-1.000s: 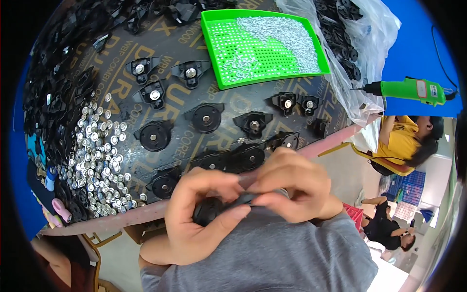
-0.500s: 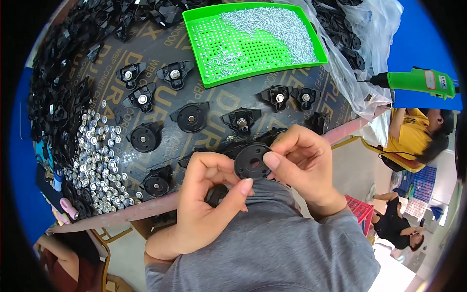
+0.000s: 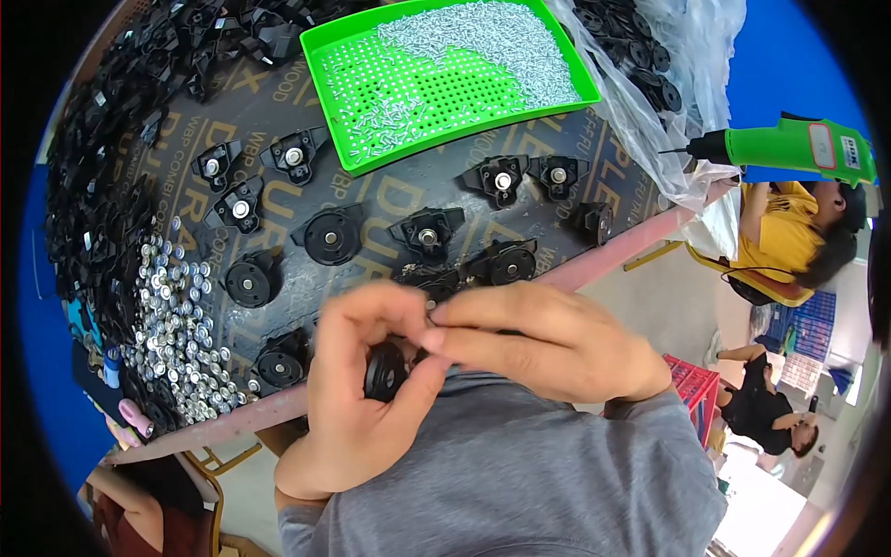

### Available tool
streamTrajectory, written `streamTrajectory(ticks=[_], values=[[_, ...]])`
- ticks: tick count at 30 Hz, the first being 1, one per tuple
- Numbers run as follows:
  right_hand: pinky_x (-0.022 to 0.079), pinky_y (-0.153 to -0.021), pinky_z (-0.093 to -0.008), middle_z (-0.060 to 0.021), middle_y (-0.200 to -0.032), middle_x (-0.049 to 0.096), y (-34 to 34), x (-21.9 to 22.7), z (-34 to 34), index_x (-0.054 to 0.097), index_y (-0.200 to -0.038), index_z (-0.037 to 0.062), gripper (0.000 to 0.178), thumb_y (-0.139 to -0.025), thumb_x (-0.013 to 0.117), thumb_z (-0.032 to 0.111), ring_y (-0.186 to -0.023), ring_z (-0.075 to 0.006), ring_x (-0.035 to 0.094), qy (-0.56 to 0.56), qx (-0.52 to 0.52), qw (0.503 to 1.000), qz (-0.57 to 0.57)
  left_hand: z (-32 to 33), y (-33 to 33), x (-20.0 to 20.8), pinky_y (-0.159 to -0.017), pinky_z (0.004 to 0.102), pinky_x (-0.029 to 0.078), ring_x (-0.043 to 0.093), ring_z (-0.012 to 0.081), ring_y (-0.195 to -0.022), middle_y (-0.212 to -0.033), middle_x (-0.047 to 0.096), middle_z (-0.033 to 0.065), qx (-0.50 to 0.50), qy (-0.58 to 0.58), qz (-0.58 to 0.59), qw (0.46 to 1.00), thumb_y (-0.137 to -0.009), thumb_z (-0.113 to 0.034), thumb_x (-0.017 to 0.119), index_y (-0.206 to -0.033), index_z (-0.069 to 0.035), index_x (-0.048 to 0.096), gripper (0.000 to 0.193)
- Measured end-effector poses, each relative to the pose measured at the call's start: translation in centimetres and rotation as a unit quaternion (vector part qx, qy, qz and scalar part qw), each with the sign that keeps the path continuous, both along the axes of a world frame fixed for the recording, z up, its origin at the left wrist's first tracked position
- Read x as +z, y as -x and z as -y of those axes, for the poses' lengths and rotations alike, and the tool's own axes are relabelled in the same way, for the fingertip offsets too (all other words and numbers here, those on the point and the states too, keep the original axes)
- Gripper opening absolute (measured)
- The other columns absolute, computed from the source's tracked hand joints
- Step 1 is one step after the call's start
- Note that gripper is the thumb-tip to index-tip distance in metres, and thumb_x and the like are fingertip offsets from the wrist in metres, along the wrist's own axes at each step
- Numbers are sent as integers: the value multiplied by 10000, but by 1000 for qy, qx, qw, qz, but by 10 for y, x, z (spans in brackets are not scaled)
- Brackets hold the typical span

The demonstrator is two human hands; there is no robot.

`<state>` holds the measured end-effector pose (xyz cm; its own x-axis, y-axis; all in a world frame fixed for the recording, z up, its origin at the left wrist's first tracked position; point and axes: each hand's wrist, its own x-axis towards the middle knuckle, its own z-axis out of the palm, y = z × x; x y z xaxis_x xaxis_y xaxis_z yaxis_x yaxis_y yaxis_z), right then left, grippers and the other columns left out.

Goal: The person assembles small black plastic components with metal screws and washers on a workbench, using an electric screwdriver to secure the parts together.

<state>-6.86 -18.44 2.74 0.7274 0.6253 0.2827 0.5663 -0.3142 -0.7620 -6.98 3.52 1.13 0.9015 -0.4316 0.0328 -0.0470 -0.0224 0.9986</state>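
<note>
My left hand (image 3: pixel 357 408) is curled around a round black plastic disc (image 3: pixel 383 371), which stands on edge in the palm beneath the fingers. My right hand (image 3: pixel 557 343) meets it above the table's near edge, its fingertips pressed together against my left fingertips. Whatever is pinched there is hidden and slightly blurred. Just beyond the hands lie black plastic parts, among them a disc assembly (image 3: pixel 510 266) and a winged bracket (image 3: pixel 427 236) with a silver round piece in its middle. Another disc assembly (image 3: pixel 331 238) lies farther left.
A green perforated tray (image 3: pixel 351 153) of small silver screws stands at the back. Silver round metal pieces (image 3: pixel 176 334) are heaped at left, beside piled black parts (image 3: pixel 102 186). A green electric screwdriver (image 3: pixel 789 150) is at right, past a clear plastic bag (image 3: pixel 691 111). Other people sit nearby.
The disc, earlier held up between both hands, is now tilted down in my left hand. My right hand has moved left, its fingertips now at my left fingertips. The view has shifted slightly.
</note>
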Motion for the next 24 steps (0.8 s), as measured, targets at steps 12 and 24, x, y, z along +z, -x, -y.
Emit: streamTrajectory(ticks=[12,24], values=[[585,-721,-273,-172,-1101,621,2,-6,-6,659,-1117,-41,365,-780,798,-27,-881,-187,687,-178,-193,957,-121,8,0,-7,-598,224,431,526,79,-698,-911,587,62,26,9,-42,999,-913,-9,675,-987,-1,558,139],[515,-791,-408,-130,-1089,628,-31,-1,1,645,-1192,13,546,-686,824,114,-949,-320,630,91,-140,976,140,-12,1,7,-584,229,401,467,76,-648,-802,503,14,106,-94,15,990,-887,-25,708,-1142,-26,571,289]])
